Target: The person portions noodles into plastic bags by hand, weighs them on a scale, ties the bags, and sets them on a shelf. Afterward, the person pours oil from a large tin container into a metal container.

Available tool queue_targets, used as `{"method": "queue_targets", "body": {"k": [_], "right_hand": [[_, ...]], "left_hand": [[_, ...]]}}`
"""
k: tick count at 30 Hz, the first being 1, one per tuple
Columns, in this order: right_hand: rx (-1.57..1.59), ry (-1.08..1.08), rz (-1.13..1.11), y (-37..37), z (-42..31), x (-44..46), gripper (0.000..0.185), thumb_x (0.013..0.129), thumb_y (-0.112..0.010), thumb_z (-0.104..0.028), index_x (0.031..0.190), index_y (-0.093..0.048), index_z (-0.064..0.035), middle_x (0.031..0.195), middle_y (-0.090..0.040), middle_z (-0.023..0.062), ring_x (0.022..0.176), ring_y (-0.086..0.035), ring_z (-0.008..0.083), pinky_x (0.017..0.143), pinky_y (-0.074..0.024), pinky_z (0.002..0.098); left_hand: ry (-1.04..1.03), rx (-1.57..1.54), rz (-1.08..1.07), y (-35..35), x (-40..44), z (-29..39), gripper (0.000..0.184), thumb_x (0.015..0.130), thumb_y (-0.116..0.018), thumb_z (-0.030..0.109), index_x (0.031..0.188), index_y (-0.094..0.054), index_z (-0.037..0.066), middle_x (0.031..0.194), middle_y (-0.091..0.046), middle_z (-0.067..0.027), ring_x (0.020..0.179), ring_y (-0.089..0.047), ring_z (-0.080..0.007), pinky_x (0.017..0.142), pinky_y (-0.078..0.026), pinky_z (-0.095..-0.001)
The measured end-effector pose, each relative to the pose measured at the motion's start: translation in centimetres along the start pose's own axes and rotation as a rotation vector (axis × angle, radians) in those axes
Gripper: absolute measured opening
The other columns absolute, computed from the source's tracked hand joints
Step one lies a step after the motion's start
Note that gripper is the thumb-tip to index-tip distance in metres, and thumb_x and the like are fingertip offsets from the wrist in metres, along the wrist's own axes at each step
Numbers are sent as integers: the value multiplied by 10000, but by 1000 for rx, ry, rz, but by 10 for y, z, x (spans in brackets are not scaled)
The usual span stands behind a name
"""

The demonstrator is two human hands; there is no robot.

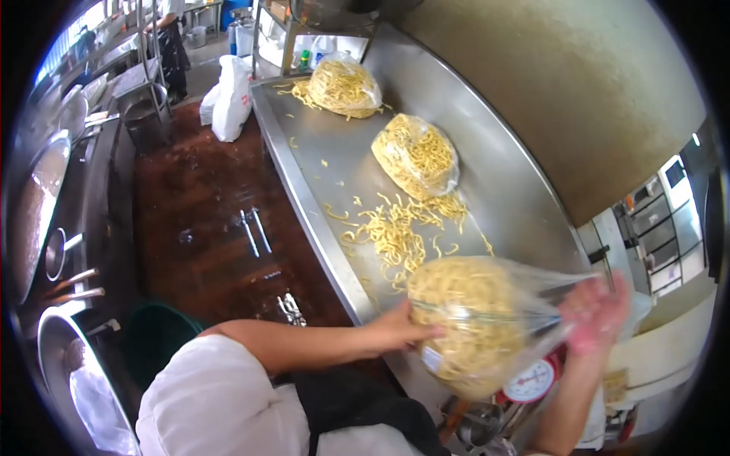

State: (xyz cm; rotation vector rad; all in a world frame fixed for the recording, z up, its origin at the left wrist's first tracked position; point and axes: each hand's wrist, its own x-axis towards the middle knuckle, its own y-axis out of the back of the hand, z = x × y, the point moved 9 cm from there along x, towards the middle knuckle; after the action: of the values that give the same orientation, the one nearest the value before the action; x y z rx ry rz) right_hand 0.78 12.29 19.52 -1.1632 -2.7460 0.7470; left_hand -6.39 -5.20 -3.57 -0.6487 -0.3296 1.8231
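A clear plastic bag full of yellow noodles (475,323) is held up over the near end of the steel table. My left hand (403,328) grips the bag's left side, with the thumb across its front. At the right, my right hand (593,311) is closed around the gathered, twisted neck of the bag. Loose noodles (391,235) lie on the steel just beyond it. Farther back on the table rest a second bag of noodles (417,156) and a third bag (344,85).
The steel table (304,199) has a raised rim and back panel. A red dial scale (530,380) stands below the held bag. White sacks (230,99) are on the red-brown floor (205,220). Pans and a large pot (65,334) line the left. A person (173,45) stands far back.
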Motion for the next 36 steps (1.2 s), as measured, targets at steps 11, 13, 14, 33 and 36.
{"method": "queue_targets", "body": {"k": [11, 13, 14, 33, 36], "right_hand": [[-120, -306, -226, -7, 204, -22, 279, 849, -518, -278, 633, -477, -106, 545, -412, 10, 482, -403, 163, 549, -393, 362], [-242, -351, -296, 2, 199, -13, 218, 838, -577, -299, 768, -534, -97, 699, -534, 60, 640, -508, 208, 728, -425, 401], [-318, -380, -269, 6, 191, -14, 249, 826, -623, -325, 880, -580, -86, 767, -595, 84, 722, -554, 231, 828, -418, 409], [-1400, 484, -402, 24, 186, 51, 154, 851, -516, -113, 799, -622, -14, 605, -525, 47, 559, -497, 170, 541, -403, 336], [-1254, -213, -249, 66, 225, 68, 208, 851, -538, -201, 709, -564, -50, 506, -439, -17, 431, -394, 108, 447, -365, 290]], "left_hand": [[-1147, 1203, 300, 3, -4, 70, 812, 675, -723, 251, 1338, -333, -11, 1323, -394, -241, 1282, -336, -403, 1067, -247, -491], [-1030, 1229, 243, 1, 23, 63, 546, 705, -670, 195, 1188, -493, 13, 1174, -522, -216, 1164, -453, -388, 990, -331, -481], [-846, 1215, 146, -1, 34, 61, 417, 721, -647, 177, 1097, -548, 25, 1082, -571, -205, 1086, -509, -380, 939, -373, -477], [-846, 1280, 527, 17, 46, 59, 170, 617, -648, 145, 771, -634, 75, 710, -619, -86, 778, -575, -314, 808, -406, -390], [-963, 1387, 425, -2, 46, 47, 182, 626, -648, 173, 774, -646, 69, 734, -592, -64, 829, -542, -272, 860, -360, -369]]}}
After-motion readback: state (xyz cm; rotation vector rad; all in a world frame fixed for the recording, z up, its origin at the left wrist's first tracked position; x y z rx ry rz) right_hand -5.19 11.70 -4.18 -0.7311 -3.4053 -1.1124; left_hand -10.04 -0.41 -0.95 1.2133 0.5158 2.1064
